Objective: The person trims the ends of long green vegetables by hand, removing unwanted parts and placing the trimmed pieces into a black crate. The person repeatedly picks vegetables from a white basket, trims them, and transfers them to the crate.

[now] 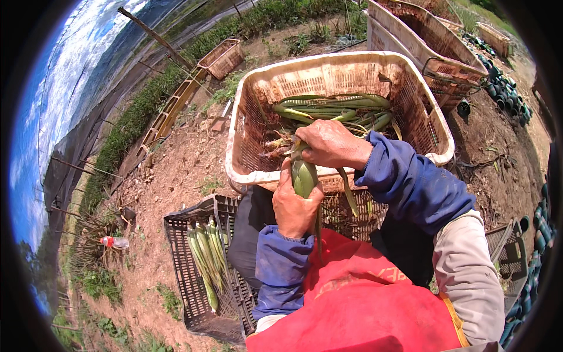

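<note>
Over the near rim of a dirty white plastic crate (258, 178), both hands grip one plant. My left hand (294, 206) is closed around its plump green bulb (304, 178), thumb and fingers on opposite sides. My right hand (331, 144) pinches the upper end, next to pale brown roots or dry husk (278, 145); what its fingertips hold is partly hidden. A narrow green leaf (348, 193) hangs below the right hand. Inside the crate lie several long green stalks (328, 110). A black mesh crate (190, 293), left of my legs, holds more trimmed-looking green stalks (205, 252).
Stacked dirty crates (422, 41) stand at the far right, beside piled dark pots (505, 94). A smaller crate (221, 57) sits at the far left near a wooden frame (167, 114). A plastic bottle (115, 242) lies on the soil. A red apron (363, 299) covers my lap.
</note>
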The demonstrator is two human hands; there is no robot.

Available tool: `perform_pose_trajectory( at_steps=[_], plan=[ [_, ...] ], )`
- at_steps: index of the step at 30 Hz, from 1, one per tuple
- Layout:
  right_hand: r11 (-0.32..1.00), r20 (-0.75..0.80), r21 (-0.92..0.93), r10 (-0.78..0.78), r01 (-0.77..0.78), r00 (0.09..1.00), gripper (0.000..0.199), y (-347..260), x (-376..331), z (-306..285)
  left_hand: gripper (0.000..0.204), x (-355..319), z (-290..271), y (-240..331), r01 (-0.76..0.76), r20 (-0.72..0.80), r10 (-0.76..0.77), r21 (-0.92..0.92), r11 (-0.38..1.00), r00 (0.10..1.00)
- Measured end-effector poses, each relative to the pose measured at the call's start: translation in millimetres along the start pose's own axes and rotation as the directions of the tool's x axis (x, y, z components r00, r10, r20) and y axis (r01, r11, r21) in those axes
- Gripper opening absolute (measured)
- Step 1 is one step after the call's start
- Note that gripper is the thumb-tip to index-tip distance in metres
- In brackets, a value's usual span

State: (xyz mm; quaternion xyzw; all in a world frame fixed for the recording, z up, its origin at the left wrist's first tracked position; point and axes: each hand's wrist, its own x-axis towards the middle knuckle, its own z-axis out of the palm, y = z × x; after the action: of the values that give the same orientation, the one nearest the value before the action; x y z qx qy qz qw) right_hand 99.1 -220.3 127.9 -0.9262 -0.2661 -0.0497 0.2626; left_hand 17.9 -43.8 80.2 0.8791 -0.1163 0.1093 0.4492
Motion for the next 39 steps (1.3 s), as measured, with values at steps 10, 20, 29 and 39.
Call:
perform_pose_trajectory(
  at_steps=[10, 20, 29, 39],
  plan=[
    [0.715, 0.254, 0.677, -0.009, -0.171, 0.967, 0.018, 17.5, 0.6, -32.4, 0.092, -0.2, -19.5, -12.0, 0.292, 0.349, 0.046, -0.842, 0.454, 0.936],
    [0.744, 0.044, 0.655, 0.141, -0.135, 0.989, 0.013, -10.3, 0.4, -33.3, 0.063, -1.6, -5.9, -28.0, 0.288, 0.309, 0.044, -0.922, 0.259, 0.95],
    [0.775, -0.016, 0.632, 0.028, -0.011, 0.999, 0.013, -14.1, 0.9, -41.6, 0.067, -21.4, 12.2, -41.6, 0.245, 0.242, 0.12, -0.969, -0.008, 0.963],
    [0.837, 0.084, 0.544, -0.123, 0.058, 0.989, 0.019, -0.4, -6.1, 3.7, 0.075, -25.3, 22.5, -47.1, 0.269, 0.235, 0.132, -0.864, -0.426, 0.963]
  ],
)
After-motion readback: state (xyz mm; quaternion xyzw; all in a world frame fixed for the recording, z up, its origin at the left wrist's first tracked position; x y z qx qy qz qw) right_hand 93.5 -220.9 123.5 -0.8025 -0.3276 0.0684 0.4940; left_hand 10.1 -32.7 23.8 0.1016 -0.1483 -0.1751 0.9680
